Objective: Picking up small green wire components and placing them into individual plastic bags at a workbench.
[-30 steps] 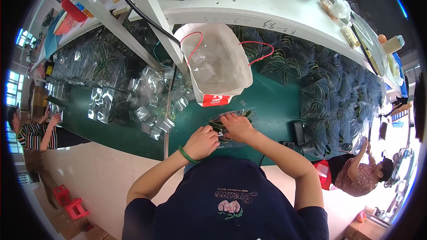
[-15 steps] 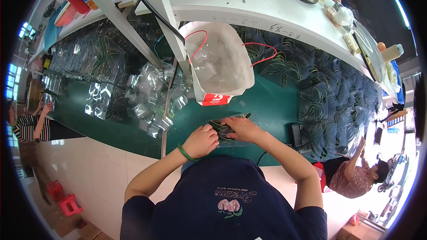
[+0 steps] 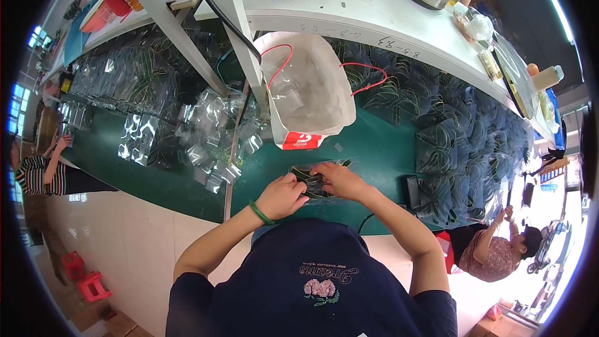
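Your left hand [image 3: 281, 198] rests at the left end of a clear plastic packet [image 3: 308, 181], thumb and fingers bent round the film, while your right hand [image 3: 344, 183] comes down over its right half with the fingertips on the surface; whether either grip is truly pinched together or only pressing, you cannot tell from here, since the knuckles hide the contact. The packet lies flat on the green bench [image 3: 382, 150], right in front of your body, with dark, pale-streaked strands showing through it. Expect it to be light and limp, the film slick and apt to slide or crinkle under dry fingertips, the strands inside bendy with perhaps a little spring (their material is too small to make out, so treat them as creasable). It would be best taken by the film at its end edges, thumb above and fingers below, with a flat fingertip steadying the middle rather than a hard squeeze. Beyond your hands, a white paper bag [image 3: 342, 97] with red cord handles stands open just past the packet; to its left lies a loose heap of small clear packets [image 3: 209, 125], to your right a small black box [image 3: 412, 191], and past that, overlapping rows of similar filled packets [image 3: 462, 150].
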`<state>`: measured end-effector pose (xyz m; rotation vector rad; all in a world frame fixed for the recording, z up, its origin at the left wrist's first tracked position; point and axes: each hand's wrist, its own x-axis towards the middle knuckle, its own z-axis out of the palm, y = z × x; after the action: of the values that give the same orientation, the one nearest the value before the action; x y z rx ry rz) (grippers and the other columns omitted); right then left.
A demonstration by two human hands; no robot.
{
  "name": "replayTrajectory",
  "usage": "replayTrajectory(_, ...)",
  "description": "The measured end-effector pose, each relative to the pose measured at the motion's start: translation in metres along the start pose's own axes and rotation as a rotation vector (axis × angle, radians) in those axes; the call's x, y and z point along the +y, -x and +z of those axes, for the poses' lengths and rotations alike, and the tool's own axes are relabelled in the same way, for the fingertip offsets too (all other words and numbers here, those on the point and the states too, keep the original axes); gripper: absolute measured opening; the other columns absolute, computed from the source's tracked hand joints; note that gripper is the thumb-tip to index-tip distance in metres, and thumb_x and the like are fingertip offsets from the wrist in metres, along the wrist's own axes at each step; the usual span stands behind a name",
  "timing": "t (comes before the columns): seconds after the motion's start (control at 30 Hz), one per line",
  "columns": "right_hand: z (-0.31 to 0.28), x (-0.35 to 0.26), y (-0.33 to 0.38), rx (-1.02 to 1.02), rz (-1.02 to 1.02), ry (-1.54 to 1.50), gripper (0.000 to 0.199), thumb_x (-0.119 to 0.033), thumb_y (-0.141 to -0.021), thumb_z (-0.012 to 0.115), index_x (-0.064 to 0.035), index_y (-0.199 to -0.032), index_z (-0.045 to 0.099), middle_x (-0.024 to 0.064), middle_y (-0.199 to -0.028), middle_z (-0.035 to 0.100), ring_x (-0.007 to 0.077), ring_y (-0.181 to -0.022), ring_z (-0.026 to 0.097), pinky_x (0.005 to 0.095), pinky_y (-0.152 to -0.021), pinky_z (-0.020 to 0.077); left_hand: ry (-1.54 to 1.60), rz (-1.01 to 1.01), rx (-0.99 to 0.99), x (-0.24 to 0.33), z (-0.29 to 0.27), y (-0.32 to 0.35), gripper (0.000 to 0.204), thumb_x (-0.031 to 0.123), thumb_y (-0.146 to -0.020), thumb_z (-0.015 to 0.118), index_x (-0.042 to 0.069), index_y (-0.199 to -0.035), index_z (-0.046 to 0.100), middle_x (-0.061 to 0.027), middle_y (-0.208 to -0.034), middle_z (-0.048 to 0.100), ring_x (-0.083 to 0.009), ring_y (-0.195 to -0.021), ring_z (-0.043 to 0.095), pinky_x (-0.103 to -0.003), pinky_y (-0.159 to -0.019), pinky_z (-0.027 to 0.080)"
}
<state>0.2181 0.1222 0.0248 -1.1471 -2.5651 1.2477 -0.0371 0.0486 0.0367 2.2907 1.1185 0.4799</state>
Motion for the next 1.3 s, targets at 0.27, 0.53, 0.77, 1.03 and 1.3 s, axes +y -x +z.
replayTrajectory(0.27,0.009,0.009,-0.004,-0.019,-0.052,0.178,0.048,-0.011,-0.088,0.080,-0.0104,-0.132,0.062,0.0152,-0.126,0.066,0.0381,-0.107,0.073,0.0492,-0.093,0.0599,0.032,-0.093,0.051,0.003,0.003,-0.002,0.034,0.027,-0.093,0.079,0.007,-0.113,0.062,-0.0121,-0.096,0.065,-0.0338,-0.094,0.067,-0.045,-0.086,0.056)
replayTrajectory(0.53,0.000,0.005,-0.019,-0.198,-0.176,0.399,0.041,-0.017,-0.090,0.079,-0.0060,-0.125,0.060,0.0172,-0.128,0.064,0.0384,-0.101,0.074,0.0493,-0.085,0.0625,0.049,-0.026,0.046,-0.003,0.003,-0.001,0.029,0.027,-0.093,0.078,0.007,-0.106,0.061,-0.0110,-0.093,0.065,-0.0324,-0.099,0.064,-0.045,-0.088,0.055)
replayTrajectory(0.77,0.008,0.017,-0.026,-0.167,-0.214,0.449,0.031,-0.023,-0.096,0.070,-0.0066,-0.120,0.059,0.0187,-0.127,0.063,0.0392,-0.088,0.076,0.0519,-0.080,0.0625,0.048,0.001,0.015,-0.008,0.005,0.004,0.026,0.027,-0.093,0.077,0.007,-0.100,0.063,-0.0097,-0.089,0.063,-0.0301,-0.095,0.062,-0.044,-0.086,0.055)
replayTrajectory(1.03,-0.003,0.022,-0.032,-0.249,-0.261,0.391,0.032,-0.026,-0.097,0.072,-0.0075,-0.120,0.059,0.0193,-0.128,0.063,0.0406,-0.087,0.074,0.0524,-0.080,0.0612,0.071,0.066,0.033,-0.013,-0.001,0.003,0.024,0.028,-0.092,0.078,0.007,-0.095,0.068,-0.0094,-0.089,0.063,-0.0283,-0.094,0.062,-0.043,-0.084,0.056)
replayTrajectory(1.3,0.001,0.020,-0.034,-0.241,-0.259,0.353,0.033,-0.031,-0.100,0.071,-0.0087,-0.121,0.059,0.0177,-0.128,0.064,0.0400,-0.089,0.074,0.0551,-0.082,0.0598,0.201,0.178,0.003,-0.030,-0.008,0.000,0.016,0.024,-0.091,0.079,0.008,-0.090,0.073,-0.0023,-0.089,0.071,-0.0255,-0.098,0.063,-0.041,-0.089,0.054)
